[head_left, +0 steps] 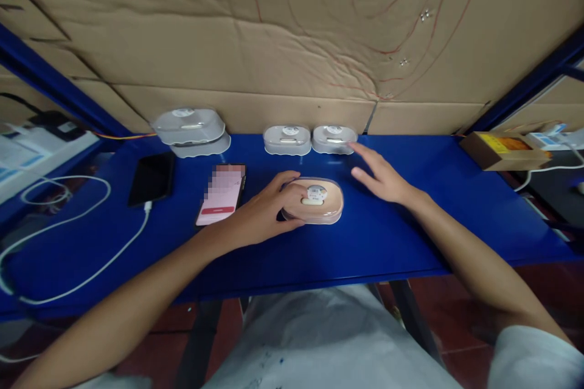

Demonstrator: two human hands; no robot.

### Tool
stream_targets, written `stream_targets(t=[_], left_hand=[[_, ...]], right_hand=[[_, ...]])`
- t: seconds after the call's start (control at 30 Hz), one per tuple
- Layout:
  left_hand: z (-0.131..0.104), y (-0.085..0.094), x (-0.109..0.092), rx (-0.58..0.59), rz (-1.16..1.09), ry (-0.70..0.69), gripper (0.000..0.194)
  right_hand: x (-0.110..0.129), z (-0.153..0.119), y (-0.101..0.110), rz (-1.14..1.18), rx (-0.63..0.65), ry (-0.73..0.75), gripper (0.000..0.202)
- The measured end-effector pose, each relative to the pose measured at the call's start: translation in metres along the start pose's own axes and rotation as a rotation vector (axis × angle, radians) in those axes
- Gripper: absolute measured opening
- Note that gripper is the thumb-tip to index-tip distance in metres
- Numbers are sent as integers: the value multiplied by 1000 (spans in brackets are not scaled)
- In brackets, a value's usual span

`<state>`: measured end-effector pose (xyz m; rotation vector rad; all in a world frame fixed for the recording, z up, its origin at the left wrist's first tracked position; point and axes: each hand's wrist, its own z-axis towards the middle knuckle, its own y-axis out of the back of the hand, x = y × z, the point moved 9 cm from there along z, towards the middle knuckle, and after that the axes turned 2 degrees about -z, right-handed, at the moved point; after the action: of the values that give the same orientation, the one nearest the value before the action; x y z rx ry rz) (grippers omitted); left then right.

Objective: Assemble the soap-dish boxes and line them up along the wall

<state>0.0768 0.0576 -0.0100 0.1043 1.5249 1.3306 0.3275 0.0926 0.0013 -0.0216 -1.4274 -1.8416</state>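
Note:
On the blue table lies an oval container (331, 202) with a clear lid, a pink inside and a round label. My left hand (278, 206) grips it from the left side, fingers spread around its edge. My right hand (378, 175) is held out beyond the container's right side, fingers apart and holding nothing. Its fingertips are close to the right one of two similar clear-lidded containers (335, 140) by the cardboard wall. The other, a left one (287, 140), stands right beside it.
Stacked clear containers (191, 129) stand at the back left. A lit phone (223, 194) and a dark phone (152, 179) with a white cable lie on the left. At the right edge is a cardboard box (502, 152).

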Motion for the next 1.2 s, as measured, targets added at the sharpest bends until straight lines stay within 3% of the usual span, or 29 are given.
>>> stream_targets(t=[0.13, 0.23, 0.4, 0.6, 0.77, 0.87, 0.93, 1.07, 1.2], left_hand=[[-1, -1, -5, 2, -49, 7, 67], [0, -1, -9, 13, -106, 40, 89], [-1, -9, -3, 47, -184, 79, 118], [-1, -9, -1, 15, -75, 63, 121], [-2, -16, -8, 102, -44, 80, 130], [-2, -17, -10, 108, -48, 82, 123], [-1, -14, -10, 90, -54, 79, 121], [0, -9, -9, 53, -84, 80, 118], [1, -8, -9, 44, -73, 87, 118]], right_hand=[[84, -18, -35, -8, 217, 285, 84], [105, -26, -45, 49, 238, 377, 73], [81, -20, -34, 134, 156, 326, 61], [40, -10, -23, -3, 36, 172, 58], [8, -8, -31, -130, 50, 26, 63], [19, -10, -27, -142, 27, 44, 55], [42, -13, -26, -112, 30, 137, 49], [90, -24, -37, -73, 155, 356, 50], [102, -26, -45, -63, 183, 409, 53]])
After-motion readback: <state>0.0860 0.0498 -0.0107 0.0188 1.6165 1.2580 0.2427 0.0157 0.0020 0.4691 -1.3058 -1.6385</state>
